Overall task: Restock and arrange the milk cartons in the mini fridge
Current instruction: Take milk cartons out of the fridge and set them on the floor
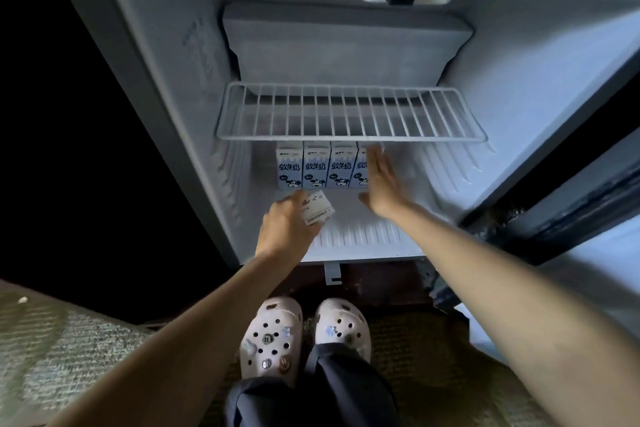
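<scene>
left hand: our fingers curled round a loose carton | right hand: fingers straight, just in front of the carton row end

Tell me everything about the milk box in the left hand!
The milk box is small and white, cardboard by its look, with dark print and a barcode-like strip on the side showing. It is tilted. The left hand grips it low inside the fridge, just in front of the row of standing cartons. Only the hand seems to touch it.
</scene>
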Demonstrator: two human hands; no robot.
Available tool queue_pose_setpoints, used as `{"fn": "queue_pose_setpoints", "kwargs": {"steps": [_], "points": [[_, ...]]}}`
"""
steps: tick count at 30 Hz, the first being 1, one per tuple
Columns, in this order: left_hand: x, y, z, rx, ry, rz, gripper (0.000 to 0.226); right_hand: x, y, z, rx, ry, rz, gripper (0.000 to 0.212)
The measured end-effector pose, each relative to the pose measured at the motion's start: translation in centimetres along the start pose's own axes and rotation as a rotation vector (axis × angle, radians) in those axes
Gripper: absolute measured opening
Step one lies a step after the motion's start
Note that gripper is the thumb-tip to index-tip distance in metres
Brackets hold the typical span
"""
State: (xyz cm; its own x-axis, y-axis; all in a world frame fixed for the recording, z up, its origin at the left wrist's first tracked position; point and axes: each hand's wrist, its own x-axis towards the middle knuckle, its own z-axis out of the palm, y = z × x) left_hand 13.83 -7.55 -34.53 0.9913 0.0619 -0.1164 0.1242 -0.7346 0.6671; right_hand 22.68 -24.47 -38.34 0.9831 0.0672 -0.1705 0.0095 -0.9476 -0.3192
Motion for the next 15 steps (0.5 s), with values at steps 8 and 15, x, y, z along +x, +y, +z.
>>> {"fn": "queue_pose_setpoints", "kwargs": {"steps": [8,15], "points": [[1.8,-0.8,1.7,0.033,-0.001,0.049,0.046,0.4,0.4,1.9,-0.177,0.333,-0.034,0.079],[1.4,-0.5,2.5,0.095,-0.055,0.027,0.030,-0.7,1.7,3.8,-0.126,0.507,-0.122,0.048]]}}
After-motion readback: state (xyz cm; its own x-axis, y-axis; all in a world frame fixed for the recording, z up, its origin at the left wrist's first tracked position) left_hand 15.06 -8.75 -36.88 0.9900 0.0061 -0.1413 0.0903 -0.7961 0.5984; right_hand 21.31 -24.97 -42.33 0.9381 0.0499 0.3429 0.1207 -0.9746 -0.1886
